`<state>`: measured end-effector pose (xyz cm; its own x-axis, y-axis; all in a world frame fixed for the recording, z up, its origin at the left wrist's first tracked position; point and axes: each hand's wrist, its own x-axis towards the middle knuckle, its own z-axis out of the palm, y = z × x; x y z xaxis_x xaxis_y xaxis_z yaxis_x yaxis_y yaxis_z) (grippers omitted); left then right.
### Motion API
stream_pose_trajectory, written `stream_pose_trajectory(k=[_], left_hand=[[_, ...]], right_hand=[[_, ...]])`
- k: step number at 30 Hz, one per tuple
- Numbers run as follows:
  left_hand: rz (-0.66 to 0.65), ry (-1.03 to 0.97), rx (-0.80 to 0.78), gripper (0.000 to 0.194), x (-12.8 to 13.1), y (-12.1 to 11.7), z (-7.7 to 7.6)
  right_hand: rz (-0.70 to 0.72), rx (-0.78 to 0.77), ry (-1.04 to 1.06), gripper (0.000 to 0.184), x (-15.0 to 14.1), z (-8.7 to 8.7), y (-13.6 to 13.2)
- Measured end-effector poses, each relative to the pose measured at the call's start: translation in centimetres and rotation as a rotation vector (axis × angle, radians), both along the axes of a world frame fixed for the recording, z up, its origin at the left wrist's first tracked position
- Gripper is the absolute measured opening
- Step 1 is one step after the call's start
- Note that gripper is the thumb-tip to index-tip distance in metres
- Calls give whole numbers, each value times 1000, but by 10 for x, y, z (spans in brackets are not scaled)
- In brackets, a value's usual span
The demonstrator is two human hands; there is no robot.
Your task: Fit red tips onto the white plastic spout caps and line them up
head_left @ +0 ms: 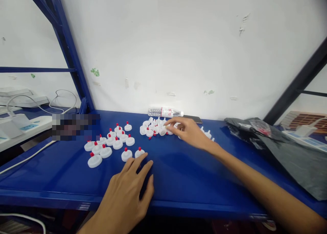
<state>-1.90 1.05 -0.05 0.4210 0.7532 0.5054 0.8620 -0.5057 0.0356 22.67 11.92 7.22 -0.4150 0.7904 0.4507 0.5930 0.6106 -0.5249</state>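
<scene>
Hiding some caps [149, 132], right hand [188, 130]; bottle [163, 112] behind, bag [288, 164] rightward

Left hand [125, 193] and right hand [188, 131] are both totally bare, with kinda long, slim fingers [138, 162]. The right forearm [255, 174] (bare too, right out to the edge of view) looks pretty lean.

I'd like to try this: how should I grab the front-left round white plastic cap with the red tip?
Probably by its wide round rim, from the near side: the cap stands red tip up, with other caps close behind.
</scene>
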Motion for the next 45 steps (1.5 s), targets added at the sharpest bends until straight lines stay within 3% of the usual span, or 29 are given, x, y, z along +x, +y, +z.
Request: stream_pose_trajectory(k=[3,5,10,14,18,20,26,29,33,35,37,41,45], left_hand=[[74,-14,37,40,-7,4,2],[96,-20,60,39,-13,9,3],[105,-41,71,36,-20,18,4],[63,-101,84,32,-20,19,3],[-15,-224,105,29,-20,15,5],[-39,-339,39,36,-19,10,9],[-119,-813,-526,53,-11,2,22],[-174,-941,-708,52,-9,6,26],[-212,-1012,-745,39,-8,14,27],[-184,-1018,-743,38,-7,15,26],[-144,-1009,-742,40,-6,15,26],[-126,-952,-755,43,-7,13,23],[-116,-886,-738,43,-10,13,19]], right_hand=[[-267,228,-209,25,15,1,12],[-357,237,-346,27,22,-2,17],[-426,153,-539,37,25,-19,25],[-393,182,-564,32,25,-27,29],[-298,287,-418,32,23,-21,26],[-204,380,-336,35,16,-17,17],[225,652,-428,32,-25,-23,-30],[328,618,-476,34,-38,-26,-47],[372,439,-346,34,-37,-24,-52],[305,370,-259,33,-34,-22,-47],[147,344,-206,31,-29,-22,-37],[-196,248,-291,27,-18,-29,-11],[-300,138,-430,24,-8,-41,8]])
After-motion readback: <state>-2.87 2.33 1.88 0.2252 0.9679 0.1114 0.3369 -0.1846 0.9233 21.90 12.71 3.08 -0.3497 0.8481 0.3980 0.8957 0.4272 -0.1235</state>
